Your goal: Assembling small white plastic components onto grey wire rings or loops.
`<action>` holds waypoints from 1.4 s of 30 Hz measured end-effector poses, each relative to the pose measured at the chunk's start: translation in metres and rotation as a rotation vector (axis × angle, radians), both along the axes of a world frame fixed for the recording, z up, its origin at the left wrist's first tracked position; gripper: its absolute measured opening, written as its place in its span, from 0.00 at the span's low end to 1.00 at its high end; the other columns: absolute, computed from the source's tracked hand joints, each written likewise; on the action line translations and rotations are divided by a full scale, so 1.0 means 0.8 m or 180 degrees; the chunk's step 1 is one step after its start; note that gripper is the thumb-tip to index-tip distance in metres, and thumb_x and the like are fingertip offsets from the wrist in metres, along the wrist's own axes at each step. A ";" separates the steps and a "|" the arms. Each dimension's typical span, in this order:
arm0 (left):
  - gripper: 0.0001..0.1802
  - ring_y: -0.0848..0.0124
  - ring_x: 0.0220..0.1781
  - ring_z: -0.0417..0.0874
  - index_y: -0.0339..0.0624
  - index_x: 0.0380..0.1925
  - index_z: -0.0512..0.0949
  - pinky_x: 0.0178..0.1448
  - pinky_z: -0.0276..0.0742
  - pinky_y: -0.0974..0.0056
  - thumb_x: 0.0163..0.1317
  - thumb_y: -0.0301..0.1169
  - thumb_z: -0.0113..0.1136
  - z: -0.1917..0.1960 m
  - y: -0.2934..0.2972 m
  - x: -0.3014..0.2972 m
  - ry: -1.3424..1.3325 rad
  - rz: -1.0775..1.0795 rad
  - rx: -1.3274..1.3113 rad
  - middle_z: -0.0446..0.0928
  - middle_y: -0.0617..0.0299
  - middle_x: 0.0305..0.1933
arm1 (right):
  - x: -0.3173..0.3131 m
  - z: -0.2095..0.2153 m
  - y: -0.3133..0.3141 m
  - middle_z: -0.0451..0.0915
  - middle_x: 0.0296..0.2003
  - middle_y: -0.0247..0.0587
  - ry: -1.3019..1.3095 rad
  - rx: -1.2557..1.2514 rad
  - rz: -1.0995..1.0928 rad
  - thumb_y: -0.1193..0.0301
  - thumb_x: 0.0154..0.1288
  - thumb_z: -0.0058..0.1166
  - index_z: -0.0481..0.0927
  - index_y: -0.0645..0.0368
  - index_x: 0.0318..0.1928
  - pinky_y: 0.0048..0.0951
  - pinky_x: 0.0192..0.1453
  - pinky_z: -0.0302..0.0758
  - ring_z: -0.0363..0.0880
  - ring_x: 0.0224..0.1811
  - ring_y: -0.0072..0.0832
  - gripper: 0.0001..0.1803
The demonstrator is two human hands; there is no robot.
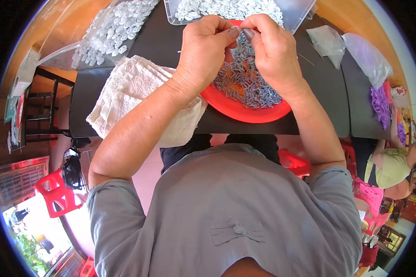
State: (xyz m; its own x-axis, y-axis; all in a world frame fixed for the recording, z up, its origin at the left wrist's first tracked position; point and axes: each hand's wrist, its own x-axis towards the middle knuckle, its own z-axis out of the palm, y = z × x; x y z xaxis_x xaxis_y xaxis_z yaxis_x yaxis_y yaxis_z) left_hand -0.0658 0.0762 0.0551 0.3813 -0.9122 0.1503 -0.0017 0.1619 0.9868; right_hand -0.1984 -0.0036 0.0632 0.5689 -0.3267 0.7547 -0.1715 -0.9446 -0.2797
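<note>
Apparently doing fingertip work on a small whitish piece (235, 27), above the far part of the round red tray (252, 117). Best to pinch lightly, steady with the left hand (205, 53), adjust with the right hand (275, 53), and work over the tray to catch drops among the grey-blue pieces (259, 98). Pinching the piece in the left grip; bunching the right grip just beside it, cannot tell if holding anything too. Holding both elbows bent outward, angling forearms inward with fingertips nearly meeting, crossing the left over the white towel (125, 87) on the dark table (326, 94)
</note>
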 end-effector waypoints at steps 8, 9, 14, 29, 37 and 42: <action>0.06 0.80 0.18 0.69 0.35 0.32 0.78 0.20 0.62 0.74 0.64 0.28 0.59 0.003 0.008 -0.009 0.0010 0.0267 0.0026 0.73 0.67 0.21 | 0.014 -0.009 0.013 0.79 0.29 0.45 -0.0214 0.0051 -0.0035 0.86 0.59 0.50 0.73 0.62 0.38 0.33 0.33 0.74 0.80 0.30 0.40 0.09; 0.06 0.80 0.18 0.69 0.35 0.32 0.78 0.20 0.62 0.74 0.64 0.28 0.59 0.004 0.009 -0.010 0.0022 0.0300 0.0059 0.73 0.67 0.21 | 0.013 -0.013 0.012 0.79 0.29 0.45 -0.0233 -0.0060 -0.0120 0.86 0.58 0.50 0.73 0.62 0.38 0.33 0.33 0.74 0.80 0.30 0.40 0.09; 0.07 0.79 0.18 0.71 0.33 0.32 0.77 0.20 0.65 0.73 0.63 0.27 0.59 -0.002 0.003 0.000 0.0296 0.0175 0.0108 0.74 0.64 0.21 | 0.010 -0.014 0.003 0.79 0.30 0.44 -0.0241 0.0015 0.0010 0.86 0.58 0.50 0.75 0.61 0.40 0.32 0.33 0.74 0.80 0.30 0.40 0.10; 0.07 0.77 0.18 0.71 0.32 0.34 0.79 0.20 0.64 0.72 0.63 0.27 0.60 0.002 -0.001 0.000 0.0208 0.0119 0.0132 0.74 0.64 0.21 | -0.003 0.006 0.001 0.79 0.33 0.41 0.0321 -0.0797 -0.0436 0.85 0.54 0.52 0.75 0.59 0.40 0.35 0.34 0.76 0.80 0.34 0.39 0.13; 0.08 0.79 0.18 0.72 0.33 0.32 0.78 0.20 0.66 0.73 0.62 0.28 0.60 0.002 0.002 0.002 0.0065 0.0009 0.0147 0.75 0.64 0.22 | -0.004 0.006 0.002 0.78 0.28 0.44 0.0347 -0.0428 -0.0334 0.86 0.55 0.50 0.75 0.60 0.40 0.36 0.33 0.75 0.80 0.30 0.41 0.13; 0.08 0.79 0.18 0.72 0.33 0.32 0.78 0.20 0.67 0.73 0.63 0.29 0.59 0.002 0.000 0.001 -0.0008 0.0001 0.0219 0.75 0.64 0.23 | -0.009 0.007 0.000 0.79 0.28 0.48 0.0316 -0.0188 -0.0118 0.85 0.57 0.48 0.74 0.61 0.39 0.36 0.32 0.75 0.80 0.30 0.43 0.10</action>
